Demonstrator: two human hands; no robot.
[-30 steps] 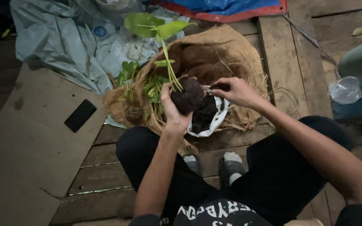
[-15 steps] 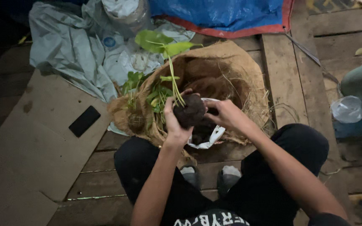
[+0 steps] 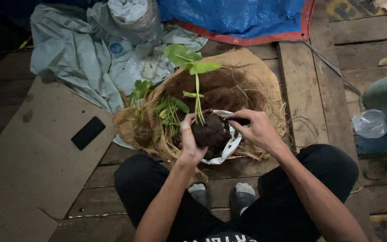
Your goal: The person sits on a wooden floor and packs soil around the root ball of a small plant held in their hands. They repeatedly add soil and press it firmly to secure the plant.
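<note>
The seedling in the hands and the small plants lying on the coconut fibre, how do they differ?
The held seedling stands upright, gripped by the left hand; the small plants lie loose on the coconut fibre, unheld. The held seedling has a tall stem with broad leaves; the small plants are shorter and bushier. Its roots sit in a dark soil ball. Both are green.

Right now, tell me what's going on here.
A person sits on a wooden plank floor with a seedling in both hands. The left hand cups its dark soil ball from below, and the right hand presses on the ball's far side. They work over a white plastic bag lying on a pile of brown coconut fibre. More small plants stand beside it. A black phone lies on cardboard.
</note>
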